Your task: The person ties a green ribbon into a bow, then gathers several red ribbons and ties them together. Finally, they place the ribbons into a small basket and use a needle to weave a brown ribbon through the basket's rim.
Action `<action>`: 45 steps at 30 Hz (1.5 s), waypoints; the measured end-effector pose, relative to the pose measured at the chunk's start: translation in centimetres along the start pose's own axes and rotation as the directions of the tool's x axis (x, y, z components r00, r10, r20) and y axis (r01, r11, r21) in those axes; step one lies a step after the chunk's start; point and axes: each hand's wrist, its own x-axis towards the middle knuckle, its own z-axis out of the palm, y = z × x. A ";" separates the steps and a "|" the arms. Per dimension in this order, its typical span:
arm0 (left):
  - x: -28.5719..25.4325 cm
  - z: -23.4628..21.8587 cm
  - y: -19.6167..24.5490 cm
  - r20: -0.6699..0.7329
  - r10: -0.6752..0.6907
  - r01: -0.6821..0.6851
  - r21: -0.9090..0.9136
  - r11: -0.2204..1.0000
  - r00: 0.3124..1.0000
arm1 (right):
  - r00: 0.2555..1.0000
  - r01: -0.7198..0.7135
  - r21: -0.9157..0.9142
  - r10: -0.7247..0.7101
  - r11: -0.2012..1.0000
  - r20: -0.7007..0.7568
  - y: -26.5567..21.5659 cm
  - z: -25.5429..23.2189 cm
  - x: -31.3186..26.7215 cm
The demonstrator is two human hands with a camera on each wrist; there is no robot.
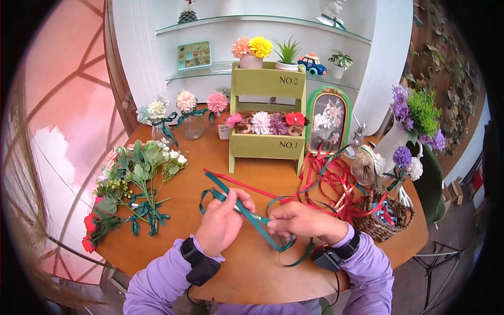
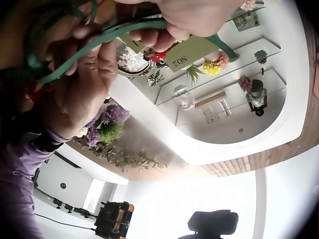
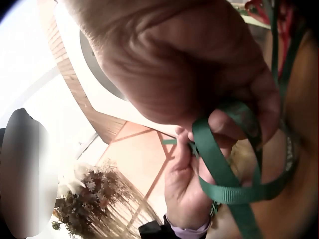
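A dark green ribbon with light lettering (image 1: 261,231) stretches between both hands over the front of the table. My left hand (image 1: 220,221) pinches it between thumb and fingers, and a loop and a loose end stick out beyond that hand. My right hand (image 1: 304,222) grips the same ribbon a little to the right with thumb and fingertips. Below the right hand the ribbon hangs in loose curls. The right wrist view shows wide loops of green ribbon (image 3: 214,162) around the right fingertips. In the left wrist view, the ribbon (image 2: 107,36) runs from one hand to the other.
Artificial flowers with green ribbon bows (image 1: 142,178) lie on the left. Tangled red ribbon (image 1: 331,184) and a wicker basket (image 1: 401,228) are at the right. Behind stand a green two-tier planter (image 1: 265,144), a framed flower picture (image 1: 328,121) and glass vases (image 1: 193,127).
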 end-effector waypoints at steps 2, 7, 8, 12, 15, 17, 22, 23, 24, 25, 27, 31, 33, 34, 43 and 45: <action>0.4 -0.9 0.5 -0.014 0.032 -0.032 -0.004 0.999 0.999 | 1.000 -0.023 -0.062 0.022 0.998 -0.015 -0.6 -1.1 -1.2; 0.8 -1.9 0.9 -0.007 0.059 -0.059 0.030 0.998 0.998 | 0.983 0.100 -0.318 -0.142 0.943 -0.114 -0.5 -2.4 -2.8; 0.7 -1.8 0.8 -0.034 -0.002 0.004 0.054 0.999 0.999 | 0.944 0.145 -0.525 -0.276 0.839 -0.180 -0.6 -2.2 -2.9; 0.0 -1.5 -0.9 0.084 -0.092 0.071 0.226 0.972 0.992 | 0.848 0.160 -0.464 -0.362 0.871 -0.388 -1.5 -0.5 -1.5; -0.7 -0.6 -1.9 0.166 -0.181 0.064 0.541 0.838 0.969 | 0.807 0.212 -0.403 -0.392 0.890 -0.442 -2.0 1.2 0.4; -0.8 -1.2 -2.9 0.227 -0.207 0.042 0.571 0.820 0.952 | 0.868 0.260 -0.234 -0.333 0.937 -0.369 -2.9 1.9 1.0; -1.5 -0.8 -3.1 0.243 -0.264 0.002 0.732 0.681 0.933 | 0.903 0.291 0.046 -0.258 0.956 -0.344 -1.0 1.6 2.0; -1.5 -0.5 -2.9 0.243 -0.260 0.001 0.729 0.685 0.935 | 0.919 0.327 0.171 -0.270 0.929 -0.289 -0.5 1.3 2.0; -1.4 0.0 -2.5 0.255 -0.235 -0.012 0.701 0.713 0.938 | 0.921 0.322 0.167 -0.268 0.932 -0.284 -0.2 1.3 1.8; -1.4 0.2 -2.4 0.267 -0.210 -0.025 0.672 0.740 0.941 | 0.954 0.291 0.285 -0.254 0.913 -0.160 -0.6 1.4 1.4; -1.1 -0.8 -2.8 0.283 -0.227 -0.037 0.697 0.716 0.932 | 0.970 0.237 0.328 -0.240 0.914 -0.032 -1.8 2.2 0.5; -0.8 -1.0 -3.3 0.319 -0.176 -0.090 0.669 0.738 0.931 | 0.861 0.409 -0.035 -0.399 0.912 -0.315 -0.8 4.3 2.0; 0.0 -3.4 -4.5 0.342 -0.245 -0.100 0.742 0.663 0.907 | 0.865 0.371 0.036 -0.331 0.928 -0.377 -0.3 4.4 2.1; 0.3 -4.3 -4.8 0.354 -0.316 -0.116 0.806 0.581 0.880 | 0.864 0.335 0.111 -0.259 0.936 -0.432 -0.3 4.4 2.1; 0.3 -1.3 0.4 0.256 -0.093 0.045 0.187 0.981 0.962 | 0.876 0.301 -0.199 -0.353 0.933 -0.328 1.2 2.8 -0.6; 0.4 -1.2 1.1 0.231 -0.131 0.130 0.020 0.991 0.964 | 0.888 0.272 -0.279 -0.352 0.921 -0.296 2.0 2.9 -0.3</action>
